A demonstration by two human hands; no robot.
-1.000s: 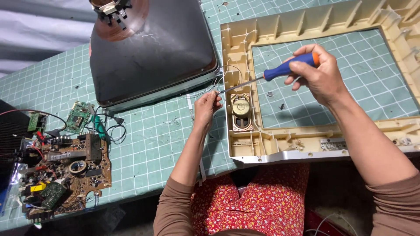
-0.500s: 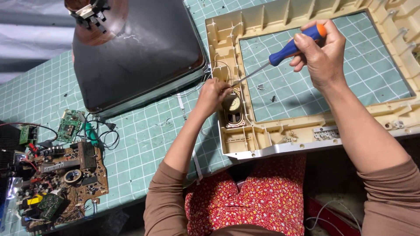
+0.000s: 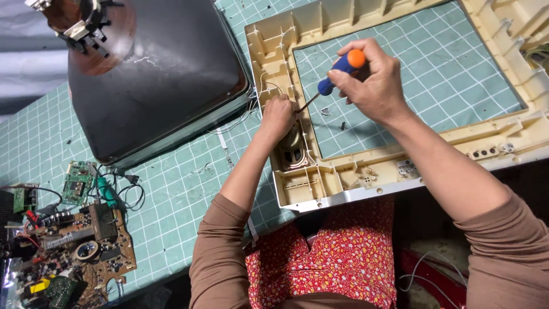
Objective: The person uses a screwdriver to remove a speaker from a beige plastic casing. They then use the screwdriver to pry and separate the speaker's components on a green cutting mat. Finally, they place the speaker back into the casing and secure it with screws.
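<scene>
**benchrat:** Fingers first: the right hand (image 3: 374,86) has its fingers wrapped tight around a screwdriver (image 3: 334,77) with a blue handle and orange cap. Its thin shaft slants down and to the left, and the tip sits right at the left hand (image 3: 278,117), on the left side rail of the cream plastic TV front frame (image 3: 400,166)

**tubefan:** what's the left hand doing though? Holding anything?

**benchrat:** Its fingers are curled and pressed down on the frame's inner edge, just above the oval speaker (image 3: 293,151) that sits in the frame's lower left corner. Can't tell if they're pinching something small, since the hand covers that spot. A thin wire (image 3: 269,86) loops along the frame just above the knuckles

**tubefan:** And where's the frame sitting?

**benchrat:** It lies face down on the green grid cutting mat (image 3: 189,183) that covers the tabletop, with its bottom edge hanging a bit over the near side, towards the person's lap. You can see the mat through the big screen opening, with a couple of small dark bits lying there. Left of the frame, almost touching it, is the dark picture tube (image 3: 166,74), glass down and neck up. Well off to the left is a brown circuit board (image 3: 80,252) with loose wires and a small green board (image 3: 79,182) above it
</scene>
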